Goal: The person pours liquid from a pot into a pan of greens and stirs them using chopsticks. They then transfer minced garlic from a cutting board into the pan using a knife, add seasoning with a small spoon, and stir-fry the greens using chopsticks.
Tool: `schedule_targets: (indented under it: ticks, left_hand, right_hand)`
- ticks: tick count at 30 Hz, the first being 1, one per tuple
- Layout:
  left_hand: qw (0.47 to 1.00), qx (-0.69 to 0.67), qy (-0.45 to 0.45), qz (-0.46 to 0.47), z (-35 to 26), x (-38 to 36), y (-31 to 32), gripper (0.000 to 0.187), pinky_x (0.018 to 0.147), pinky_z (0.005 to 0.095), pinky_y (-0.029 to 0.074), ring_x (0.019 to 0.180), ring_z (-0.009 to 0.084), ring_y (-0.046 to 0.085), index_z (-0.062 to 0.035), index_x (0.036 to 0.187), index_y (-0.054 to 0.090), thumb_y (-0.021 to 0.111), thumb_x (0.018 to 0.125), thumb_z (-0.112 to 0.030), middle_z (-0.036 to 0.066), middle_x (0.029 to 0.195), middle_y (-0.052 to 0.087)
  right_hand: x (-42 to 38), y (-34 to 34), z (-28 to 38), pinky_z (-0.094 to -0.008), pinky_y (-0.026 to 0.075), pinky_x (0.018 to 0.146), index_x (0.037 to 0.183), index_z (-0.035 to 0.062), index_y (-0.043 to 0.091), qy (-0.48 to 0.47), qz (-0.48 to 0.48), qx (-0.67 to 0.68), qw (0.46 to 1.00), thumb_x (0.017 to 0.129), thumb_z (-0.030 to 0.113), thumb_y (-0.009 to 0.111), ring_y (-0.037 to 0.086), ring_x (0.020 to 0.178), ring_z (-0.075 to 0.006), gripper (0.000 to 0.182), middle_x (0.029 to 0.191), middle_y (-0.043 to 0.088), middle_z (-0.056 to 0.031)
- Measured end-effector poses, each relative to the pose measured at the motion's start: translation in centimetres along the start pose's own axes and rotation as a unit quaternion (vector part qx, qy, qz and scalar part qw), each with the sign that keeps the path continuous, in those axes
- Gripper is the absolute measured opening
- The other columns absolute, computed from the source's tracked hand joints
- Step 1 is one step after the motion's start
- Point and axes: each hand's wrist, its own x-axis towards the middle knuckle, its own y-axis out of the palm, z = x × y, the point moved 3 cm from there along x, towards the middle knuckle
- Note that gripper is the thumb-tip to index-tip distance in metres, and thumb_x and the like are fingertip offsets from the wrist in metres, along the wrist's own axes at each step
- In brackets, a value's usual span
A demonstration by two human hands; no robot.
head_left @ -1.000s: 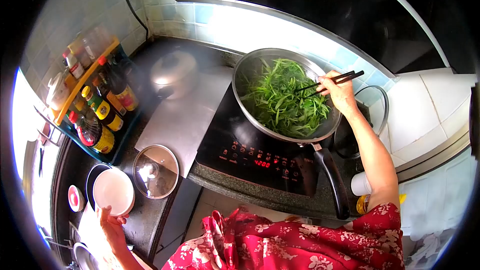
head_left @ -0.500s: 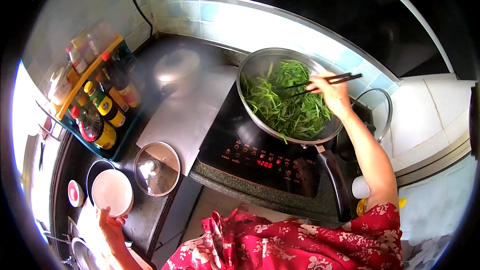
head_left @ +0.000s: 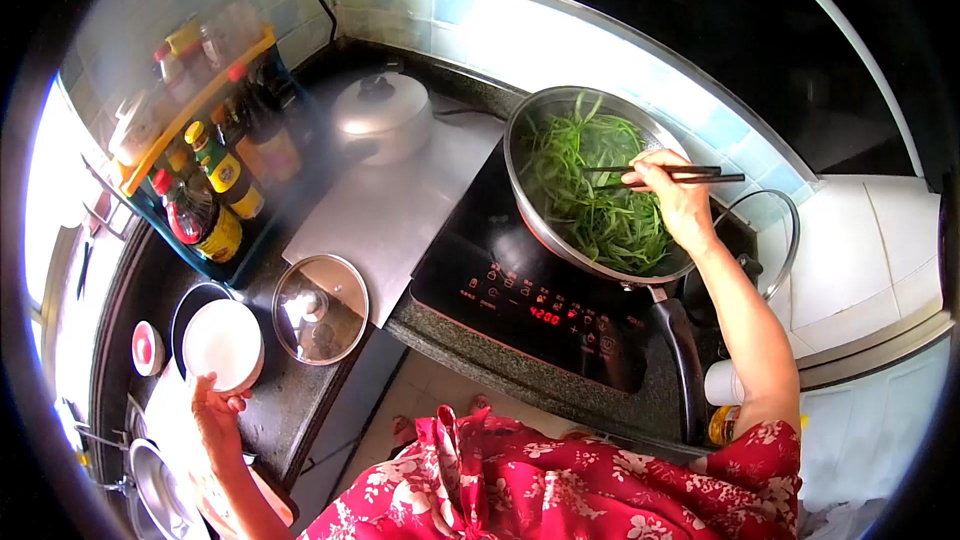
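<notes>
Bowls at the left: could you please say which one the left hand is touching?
The larger round white bowl; the left hand holds its rim, but touches neither the dark bowl nor the small white bowl.

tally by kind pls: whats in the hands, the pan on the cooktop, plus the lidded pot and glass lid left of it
chopsticks, right hand: 2
white bowl, left hand: 1
frying pan: 1
lidded pot: 1
glass lid: 1
total: 6
</notes>
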Motion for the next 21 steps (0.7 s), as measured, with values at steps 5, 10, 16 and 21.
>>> schedule_targets:
  ticks: [5, 10, 16, 21]
  left_hand:
    - [1.0, -0.025, 0.005, -0.01, 0.1, -0.5, -0.3, 0.035, 0.038, 0.0203, 0.039, 0.05, 0.0194, 0.055, 0.0059, 0.101, 0.046, 0.051, 0.078, -0.021, 0.015, 0.073, 0.06]
    - [0.999, -0.026, 0.019, -0.002, 0.2, -0.2, -0.6, 0.037, 0.039, 0.0199, 0.04, 0.05, 0.0193, 0.055, 0.0052, 0.1, 0.045, 0.052, 0.08, -0.025, 0.014, 0.074, 0.06]
    - [0.999, -0.04, -0.003, -0.024, 1.2, -0.5, -2.9, 0.039, 0.038, 0.0186, 0.041, 0.05, 0.019, 0.055, 0.0039, 0.106, 0.043, 0.052, 0.079, -0.024, 0.015, 0.078, 0.06]
    - [0.998, -0.04, 0.008, -0.045, 0.5, -1.9, -2.3, 0.036, 0.039, 0.0199, 0.041, 0.05, 0.0206, 0.056, 0.0045, 0.105, 0.044, 0.051, 0.08, -0.021, 0.015, 0.077, 0.06]
  right_hand:
    - [-1.5, -3.1, 2.4, -0.0273, 0.052, 0.062, 0.083, -0.0024, 0.058, 0.015, -0.048, 0.027, 0.998, 0.081, 0.008, 0.057, 0.062, 0.069, -0.0187, 0.01, 0.079, 0.06, -0.0114]
    - [-1.8, -1.3, -0.1, -0.0297, 0.05, 0.07, 0.085, -0.0014, 0.058, 0.065, 0.008, 0.002, 0.998, 0.084, 0.013, 0.055, 0.061, 0.075, -0.0185, 0.015, 0.088, 0.059, -0.0112]
    - [-1.6, -4.2, 2.6, -0.0282, 0.052, 0.061, 0.082, -0.0032, 0.057, 0.044, -0.051, -0.022, 0.997, 0.081, 0.008, 0.055, 0.062, 0.068, -0.0191, 0.012, 0.081, 0.059, -0.0125]
    - [3.9, -7.8, -3.3, -0.0216, 0.046, 0.056, 0.08, 0.0005, 0.058, -0.067, -0.11, -0.082, 0.988, 0.081, 0.01, 0.057, 0.059, 0.063, -0.013, 0.01, 0.069, 0.06, -0.0069]
